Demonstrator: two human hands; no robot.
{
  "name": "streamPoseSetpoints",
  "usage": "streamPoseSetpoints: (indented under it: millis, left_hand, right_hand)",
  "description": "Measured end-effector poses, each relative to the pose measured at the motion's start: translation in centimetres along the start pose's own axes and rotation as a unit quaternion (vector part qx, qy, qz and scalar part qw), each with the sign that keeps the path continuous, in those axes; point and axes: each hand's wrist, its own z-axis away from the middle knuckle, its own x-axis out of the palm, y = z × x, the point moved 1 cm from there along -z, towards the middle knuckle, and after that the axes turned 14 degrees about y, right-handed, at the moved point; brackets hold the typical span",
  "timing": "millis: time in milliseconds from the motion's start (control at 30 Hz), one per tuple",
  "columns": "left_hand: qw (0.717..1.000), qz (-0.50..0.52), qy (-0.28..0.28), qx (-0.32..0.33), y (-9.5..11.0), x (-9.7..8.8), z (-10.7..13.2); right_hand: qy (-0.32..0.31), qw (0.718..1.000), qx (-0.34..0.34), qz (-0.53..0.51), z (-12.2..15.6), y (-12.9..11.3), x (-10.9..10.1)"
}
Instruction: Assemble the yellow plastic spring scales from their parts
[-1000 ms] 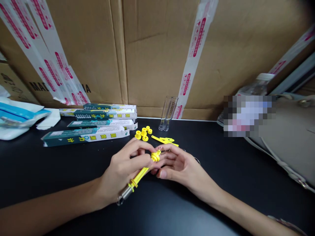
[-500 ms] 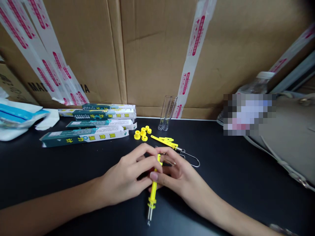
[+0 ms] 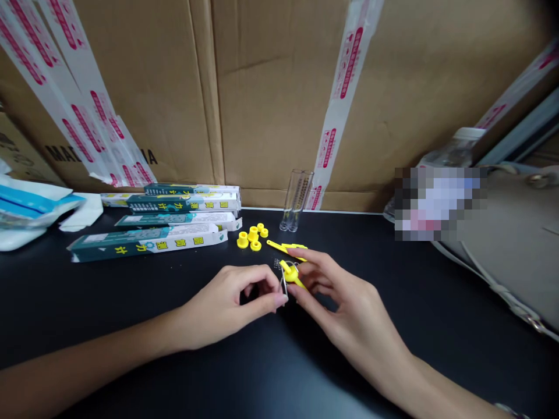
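My right hand (image 3: 349, 302) grips a yellow plastic spring-scale rod (image 3: 291, 273), its ringed end pointing toward my left hand. Thumb and fingertips of my left hand (image 3: 236, 302) pinch a bent metal wire hook (image 3: 285, 282) right at that end. Whether the hook is threaded through the yellow part is hard to see. Beyond the fingers lies a small coil spring (image 3: 276, 263). Another long yellow piece (image 3: 276, 245) rests behind my right fingers, which partly cover it. Several yellow caps (image 3: 253, 234) sit in a cluster behind my left hand.
Two clear tubes (image 3: 292, 203) stand upright against the cardboard (image 3: 271, 116). Several printed narrow boxes (image 3: 152, 241) lie at the left, with a blue-and-white package (image 3: 35, 203) beyond. On the right are a plastic bottle (image 3: 449, 151) and a grey bag (image 3: 515, 233).
The yellow rod has turned from pointing toward me to lying within my right hand. My left hand has shifted from the rod to the wire hook, and my hands have drawn slightly apart.
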Motion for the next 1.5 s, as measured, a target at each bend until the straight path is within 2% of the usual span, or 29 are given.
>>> streamPoseSetpoints:
  millis: [67,233,333,433,567,767,900,1033,1167,1333,1500]
  left_hand:
    - [1.000,0.020,0.012,-0.016,-0.2,0.1,-0.1]
    - [0.981,0.180,0.058,-0.051,-0.8,-0.2,-0.4]
    - [0.977,0.197,0.062,-0.057,-0.8,-0.2,-0.5]
    - [0.982,0.172,0.054,-0.063,-0.4,-0.2,-0.3]
    - [0.992,0.111,0.032,-0.041,-0.2,0.0,0.0]
    - [0.997,0.027,0.070,0.011,0.0,0.1,0.3]
    - [0.996,-0.044,0.060,0.039,0.1,0.2,0.4]
    - [0.997,-0.059,0.010,0.045,-0.1,0.2,0.4]
    - [0.999,-0.025,-0.033,-0.013,-0.3,0.1,0.2]
    - [0.998,0.000,-0.035,-0.061,-0.2,0.1,0.1]
    - [0.997,-0.003,-0.039,-0.070,0.1,0.4,0.5]
  right_hand:
    - [-0.002,1.000,0.008,-0.001,0.0,0.1,0.1]
    - [0.004,1.000,0.000,-0.010,0.0,0.4,-0.1]
    - [-0.010,1.000,-0.018,0.001,0.3,0.1,-0.1]
    - [-0.022,1.000,-0.016,-0.004,0.6,-0.2,-0.1]
    - [-0.030,0.999,-0.019,-0.030,0.6,-0.5,-0.2]
    - [-0.036,0.997,-0.061,0.024,0.8,-0.6,-0.2]
    - [-0.055,0.995,-0.059,0.051,0.8,-0.5,-0.1]
    - [-0.088,0.995,-0.026,0.033,0.8,-0.3,0.1]
    - [-0.095,0.993,0.055,-0.032,0.7,-0.1,0.4]
    - [-0.102,0.984,0.120,-0.083,0.8,0.2,0.9]
    - [-0.097,0.982,0.124,-0.107,0.7,0.2,0.8]
